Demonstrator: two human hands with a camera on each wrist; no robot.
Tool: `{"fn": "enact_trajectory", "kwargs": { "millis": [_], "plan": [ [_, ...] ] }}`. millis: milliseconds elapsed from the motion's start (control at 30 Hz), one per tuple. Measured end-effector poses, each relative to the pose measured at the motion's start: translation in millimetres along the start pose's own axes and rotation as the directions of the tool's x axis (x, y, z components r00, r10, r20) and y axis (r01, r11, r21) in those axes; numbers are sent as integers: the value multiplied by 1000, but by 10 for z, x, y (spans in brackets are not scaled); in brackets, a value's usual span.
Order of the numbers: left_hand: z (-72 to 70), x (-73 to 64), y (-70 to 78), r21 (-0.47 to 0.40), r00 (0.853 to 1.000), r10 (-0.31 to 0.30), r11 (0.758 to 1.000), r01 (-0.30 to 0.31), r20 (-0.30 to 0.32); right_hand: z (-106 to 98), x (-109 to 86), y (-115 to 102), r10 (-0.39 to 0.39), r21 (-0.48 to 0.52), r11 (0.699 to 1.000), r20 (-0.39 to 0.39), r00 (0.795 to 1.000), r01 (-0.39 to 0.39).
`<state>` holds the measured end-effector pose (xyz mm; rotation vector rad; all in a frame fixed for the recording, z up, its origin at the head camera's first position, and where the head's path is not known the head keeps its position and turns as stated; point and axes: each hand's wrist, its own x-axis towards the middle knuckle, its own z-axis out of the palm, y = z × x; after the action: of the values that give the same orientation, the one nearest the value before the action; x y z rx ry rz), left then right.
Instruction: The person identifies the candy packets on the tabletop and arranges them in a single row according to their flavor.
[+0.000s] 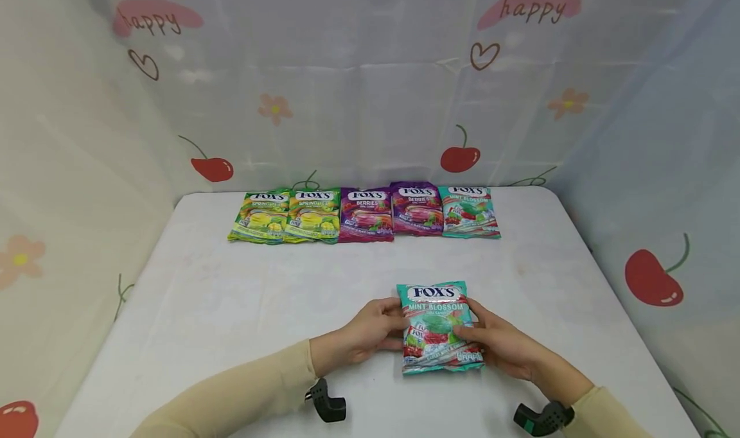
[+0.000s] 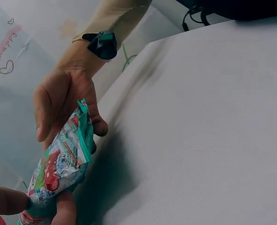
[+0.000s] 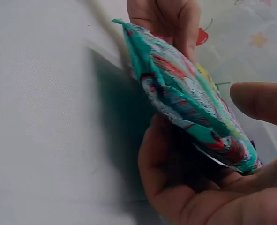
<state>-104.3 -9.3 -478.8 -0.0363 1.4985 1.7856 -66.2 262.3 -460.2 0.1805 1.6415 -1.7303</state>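
A teal bag of Fox's Mint Blossom candy (image 1: pixel 435 329) is held between both hands, its printed front up in the head view. My left hand (image 1: pixel 372 329) grips its left edge; in the left wrist view a thumb (image 2: pixel 7 199) lies at the upper face and a finger (image 2: pixel 65 208) is under it. My right hand (image 1: pixel 500 338) holds the right side, with curved fingers (image 3: pixel 164 173) beneath the bag. The right thumb (image 3: pixel 258 101) extends over the front, apart from its surface in the right wrist view. A shadow lies on the tabletop under the bag.
Along the back of the white table (image 1: pixel 277 303) lies a row of candy bags: two yellow-green Spring Tea bags (image 1: pixel 313 216), two purple Berries bags (image 1: pixel 367 214) and one teal Mint Blossom bag (image 1: pixel 469 212). Printed curtains (image 1: pixel 370 104) stand behind and at both sides.
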Motion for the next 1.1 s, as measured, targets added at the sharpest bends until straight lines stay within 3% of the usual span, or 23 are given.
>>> {"fn": "enact_trajectory", "kwargs": {
  "millis": [200, 500, 833, 1100],
  "plan": [
    [9, 94, 20, 2, 1000, 20, 1000, -20, 8, -27, 11, -33, -61, 24, 998, -17, 998, 61],
    [73, 331, 53, -51, 997, 51, 998, -48, 51, -207, 35, -133, -129, -69, 990, -108, 986, 122],
    [264, 666, 179, 11, 990, 138, 990, -137, -33, -410, 114, -214, -152, -120, 985, -242, 958, 126],
    [375, 946, 257, 7, 991, 118, 993, -118, -59, -582, 196, -194, -157, -77, 987, -309, 938, 140]
  ]
}}
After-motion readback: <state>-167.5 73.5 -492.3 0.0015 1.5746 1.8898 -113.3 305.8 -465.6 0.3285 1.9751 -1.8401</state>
